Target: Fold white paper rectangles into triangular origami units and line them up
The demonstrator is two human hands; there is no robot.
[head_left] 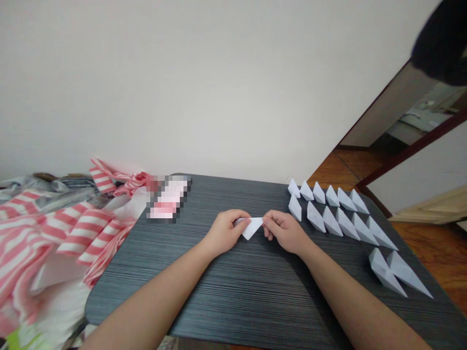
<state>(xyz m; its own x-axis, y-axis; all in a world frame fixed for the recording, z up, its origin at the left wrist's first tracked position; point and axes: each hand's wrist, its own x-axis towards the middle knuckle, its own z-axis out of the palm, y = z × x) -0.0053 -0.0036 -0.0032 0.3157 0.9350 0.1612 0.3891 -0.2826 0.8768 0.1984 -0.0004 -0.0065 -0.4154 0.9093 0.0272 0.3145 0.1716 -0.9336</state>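
A small folded piece of white paper (251, 227) is held just above the middle of the dark table (226, 277), its pointed corner toward me. My left hand (226, 231) pinches its left side between thumb and fingers. At the paper's upper right corner, the thumb and fingertips of my right hand (282, 229) are closed on it. To the right stand several folded white paper shapes (331, 221), pointed and faceted, set out in rows. Two larger-looking ones (388, 273) sit nearer me at the right edge.
A blurred-out flat item (170, 197) lies at the table's back left. Red-and-white striped cloth (83, 228) is heaped beyond the left edge. A pale wall (219, 97) rises behind the table. At the right are a wooden floor (426, 243) and a dark-framed doorway or mirror.
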